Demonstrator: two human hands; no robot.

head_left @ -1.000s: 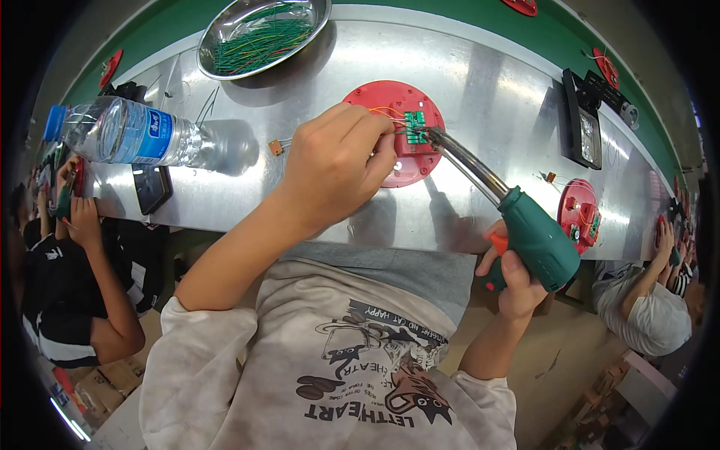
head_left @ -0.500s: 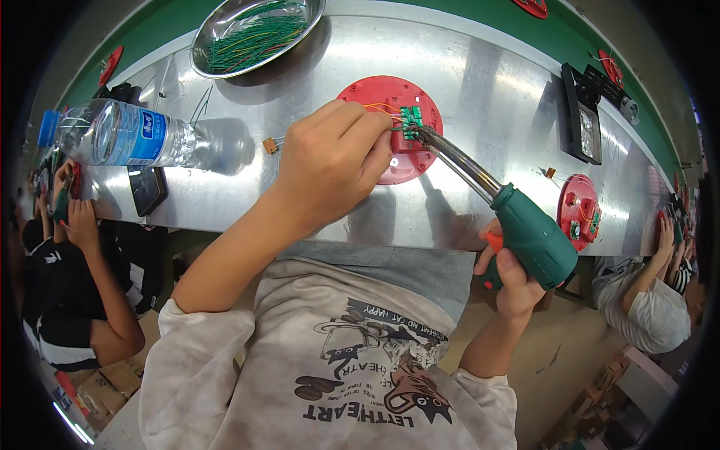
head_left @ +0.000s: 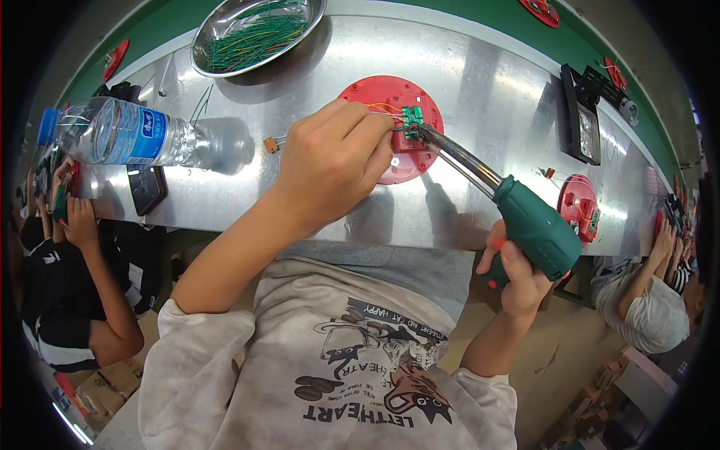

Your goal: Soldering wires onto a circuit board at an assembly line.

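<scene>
My right hand (head_left: 517,274) is wrapped round the handle of a green soldering gun (head_left: 538,227), with a finger at its orange trigger. The gun's metal tip meets the lower part of a small green circuit board (head_left: 412,120). That board sits on a round red plastic housing (head_left: 386,90) with thin orange and white wires on it. Over the housing's left side, my left hand (head_left: 337,154) is closed in a pinch on a thin green wire (head_left: 400,129), whose end reaches the board near the tip. My fingers hide the rest of the wire.
A steel bowl (head_left: 196,64) of cut wires stands at the back left. Left lie a water bottle (head_left: 112,133) and a black phone (head_left: 146,187). Another red housing (head_left: 577,195) and a black tray (head_left: 574,105) are right. Red discs ride the green belt (head_left: 450,6). Co-workers sit both sides.
The soldering gun's body has shifted slightly right, its tip staying at the board. My left hand has barely moved. Red discs on the green belt have moved rightward.
</scene>
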